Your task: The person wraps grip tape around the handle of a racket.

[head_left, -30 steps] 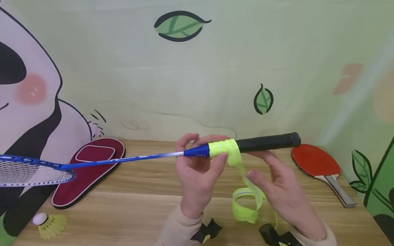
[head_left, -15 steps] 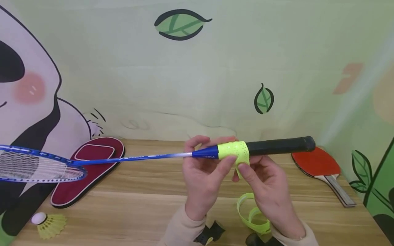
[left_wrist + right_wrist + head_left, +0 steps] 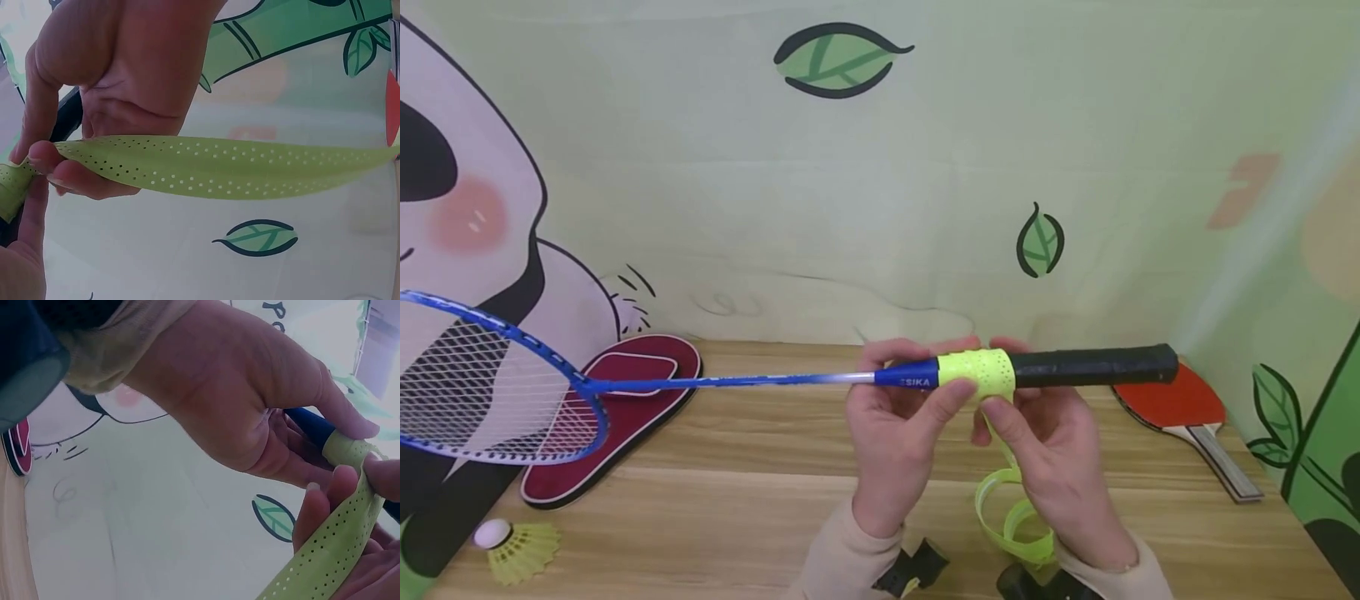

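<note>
In the head view a blue badminton racket [image 3: 760, 381] is held level above the table, its black handle [image 3: 1090, 367] pointing right. Yellow-green perforated overgrip tape [image 3: 976, 372] is wrapped round the handle beside the blue cone. My left hand [image 3: 891, 458] grips the racket there, thumb pressing on the wrapped tape. At the wrap's right edge my right hand [image 3: 1063, 467] pinches the loose strip, its other fingers behind the handle. That strip [image 3: 219, 169] stretches flat from the right fingers in the left wrist view. Its far end curls in loops [image 3: 1022, 550] below.
A red table tennis bat [image 3: 1172, 404] lies at the right of the wooden table [image 3: 737, 517]. Left stand a maroon bat case [image 3: 617, 433] and, nearer, a yellow shuttlecock [image 3: 523, 550]. A printed backdrop [image 3: 887, 208] rises behind the table.
The racket has shifted right and rolled, showing more of its strings. My right hand has come in from lower right to the handle, and the hanging strip is drawn up against the wrap.
</note>
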`<state>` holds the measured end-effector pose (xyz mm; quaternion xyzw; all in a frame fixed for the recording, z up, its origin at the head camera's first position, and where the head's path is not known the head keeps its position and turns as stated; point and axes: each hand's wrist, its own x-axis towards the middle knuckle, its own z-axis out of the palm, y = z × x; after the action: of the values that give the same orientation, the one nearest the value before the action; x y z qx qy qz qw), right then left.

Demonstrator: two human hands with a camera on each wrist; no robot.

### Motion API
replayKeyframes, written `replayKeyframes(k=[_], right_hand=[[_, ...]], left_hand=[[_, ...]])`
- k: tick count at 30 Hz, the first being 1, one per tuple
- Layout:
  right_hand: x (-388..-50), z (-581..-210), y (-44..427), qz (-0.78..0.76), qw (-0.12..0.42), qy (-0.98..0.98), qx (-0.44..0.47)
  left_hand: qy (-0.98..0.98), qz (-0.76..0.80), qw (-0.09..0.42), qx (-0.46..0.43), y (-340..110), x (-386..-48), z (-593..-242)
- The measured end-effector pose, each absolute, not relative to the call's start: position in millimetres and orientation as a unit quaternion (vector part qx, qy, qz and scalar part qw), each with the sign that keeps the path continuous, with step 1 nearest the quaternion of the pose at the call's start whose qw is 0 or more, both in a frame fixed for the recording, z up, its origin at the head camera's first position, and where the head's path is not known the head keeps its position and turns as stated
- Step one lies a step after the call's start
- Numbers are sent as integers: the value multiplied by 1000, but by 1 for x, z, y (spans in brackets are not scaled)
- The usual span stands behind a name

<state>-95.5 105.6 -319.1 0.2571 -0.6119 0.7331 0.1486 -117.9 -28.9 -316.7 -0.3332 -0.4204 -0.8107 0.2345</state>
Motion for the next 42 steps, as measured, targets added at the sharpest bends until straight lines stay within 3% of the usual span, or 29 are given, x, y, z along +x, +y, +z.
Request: replayKeyframes(k=[11, 18, 26, 35, 42], right_hand=[[-101, -323, 107, 787, 119, -502, 339], [-100, -320, 106, 765, 167, -542, 305], [-98, -323, 107, 739, 192, -594, 251], [-101, -323, 112, 709, 188, -640, 230], [-109, -327, 115, 701, 247, -608, 280]], left_hand=[[-435, -810, 234, -315, -28, -118, -318], [-443, -820, 211, -295, -27, -118, -318], [-374, -832, 167, -373, -25, -119, -317], [-383, -822, 172, -386, -26, -121, -318], [-405, -820, 176, -364, -25, -118, -319]])
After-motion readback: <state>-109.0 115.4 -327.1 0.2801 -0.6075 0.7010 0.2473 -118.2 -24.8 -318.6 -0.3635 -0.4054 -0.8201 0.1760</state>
